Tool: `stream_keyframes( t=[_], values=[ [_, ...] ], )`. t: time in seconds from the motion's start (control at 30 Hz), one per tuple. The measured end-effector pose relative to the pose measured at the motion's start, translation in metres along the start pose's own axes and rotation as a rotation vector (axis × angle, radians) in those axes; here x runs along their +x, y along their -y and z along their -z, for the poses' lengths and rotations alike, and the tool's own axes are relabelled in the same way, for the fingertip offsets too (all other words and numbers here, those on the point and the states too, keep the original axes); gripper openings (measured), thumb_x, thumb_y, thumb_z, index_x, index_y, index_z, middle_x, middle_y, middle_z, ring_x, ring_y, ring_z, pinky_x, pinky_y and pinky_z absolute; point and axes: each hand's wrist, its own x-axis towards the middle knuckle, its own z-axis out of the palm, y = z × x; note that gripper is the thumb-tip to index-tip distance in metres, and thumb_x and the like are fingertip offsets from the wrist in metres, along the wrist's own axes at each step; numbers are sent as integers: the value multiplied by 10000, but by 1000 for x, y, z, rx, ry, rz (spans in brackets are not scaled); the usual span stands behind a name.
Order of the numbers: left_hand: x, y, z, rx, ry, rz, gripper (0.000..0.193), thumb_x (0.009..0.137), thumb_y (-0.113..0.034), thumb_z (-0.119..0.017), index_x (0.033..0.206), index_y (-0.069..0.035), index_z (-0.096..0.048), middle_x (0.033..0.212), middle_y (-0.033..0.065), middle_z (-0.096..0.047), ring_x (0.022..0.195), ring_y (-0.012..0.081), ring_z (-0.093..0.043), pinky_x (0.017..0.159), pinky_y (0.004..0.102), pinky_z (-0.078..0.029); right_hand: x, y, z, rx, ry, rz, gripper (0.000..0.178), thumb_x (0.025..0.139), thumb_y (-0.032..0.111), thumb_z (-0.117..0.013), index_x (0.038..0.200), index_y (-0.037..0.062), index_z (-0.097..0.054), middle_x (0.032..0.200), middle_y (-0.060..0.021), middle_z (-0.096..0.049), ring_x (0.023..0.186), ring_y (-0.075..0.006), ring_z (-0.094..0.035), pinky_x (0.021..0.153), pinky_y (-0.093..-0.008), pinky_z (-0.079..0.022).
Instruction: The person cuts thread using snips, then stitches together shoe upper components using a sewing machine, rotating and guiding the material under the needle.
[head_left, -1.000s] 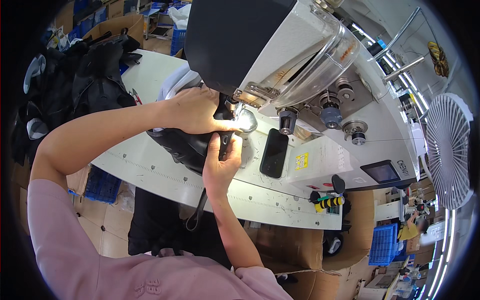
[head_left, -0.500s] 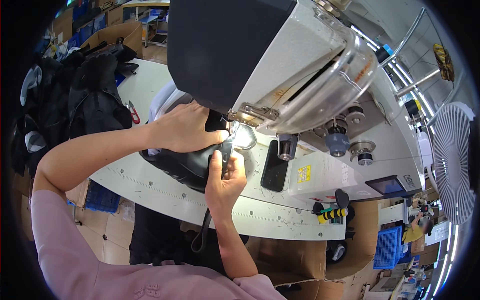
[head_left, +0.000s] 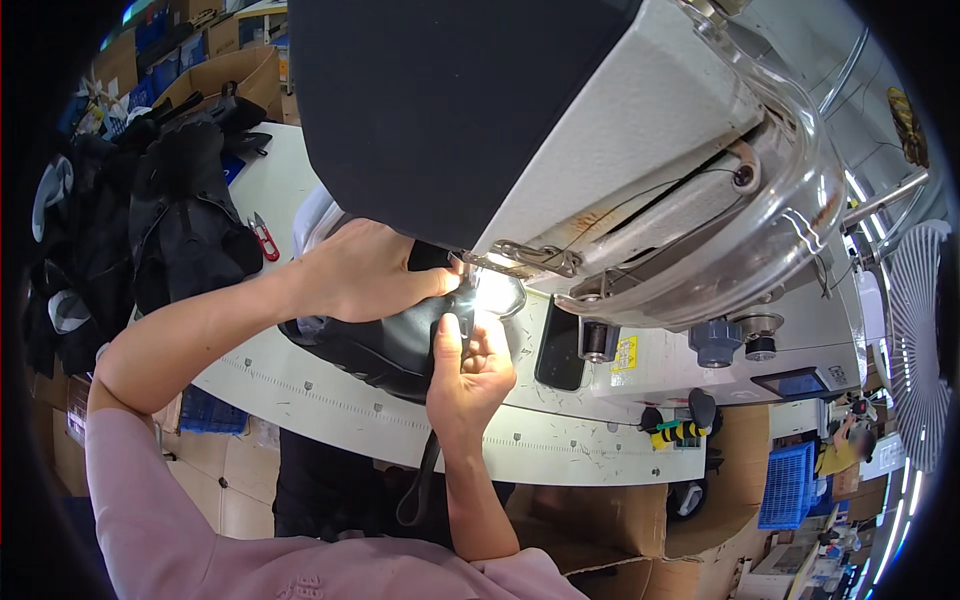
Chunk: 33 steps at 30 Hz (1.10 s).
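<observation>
Probably light and supple, the black leather-look workpiece [head_left: 390, 352] suits holding at its right edge, where the right hand [head_left: 472, 385] pinches; the left hand's [head_left: 358, 272] grip is unclear.

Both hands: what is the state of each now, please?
Left hand: on the black piece; fingers partly hidden, grip cannot be told.
Right hand: closed, pinching a black strip.

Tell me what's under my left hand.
Black material lies under your left hand, with a white piece showing beyond it. Whatever your palm and fingers cover can't be seen.
</observation>
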Motion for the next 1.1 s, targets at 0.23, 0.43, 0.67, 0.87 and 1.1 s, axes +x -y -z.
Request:
stream_keyframes(
  t=[0.23,0.43,0.67,0.87,1.1],
  values=[
    [-2,-20,5,8,46,118,334,867,-255,-583,1063,12,-618,877,222,-659,845,358,-657,808,402,-492,2,-3,7,-3,3,30,145,934,91,-628,999,-31,-586,711,42,-562,581,21,-445,497,-142,-325],
    [-5,-3,-2,46,-26,26,344,868,-259,-587,1075,14,-622,900,220,-663,867,348,-654,823,403,-488,1,-4,3,-10,32,66,91,929,42,-613,1000,-6,-582,769,41,-574,597,35,-445,492,-132,-311],
    [-2,-4,4,-27,48,39,329,876,-255,-582,1080,0,-621,929,206,-657,905,335,-642,842,397,-472,-2,-1,0,-43,-6,38,115,931,84,-625,961,-19,-584,720,22,-587,615,10,-479,519,-157,-350],
    [1,-1,4,-34,17,2,313,873,-253,-605,1079,-19,-635,926,171,-661,891,301,-640,810,381,-473,1,4,-3,15,9,40,99,929,43,-617,996,-23,-586,771,27,-579,648,10,-480,540,-145,-361],
    [11,9,2,22,72,36,320,893,-274,-602,1125,-64,-667,966,152,-684,870,247,-645,771,335,-482,4,1,-5,-40,-95,83,53,916,24,-631,929,-24,-614,708,50,-550,601,22,-431,511,-145,-311]
  ],
)
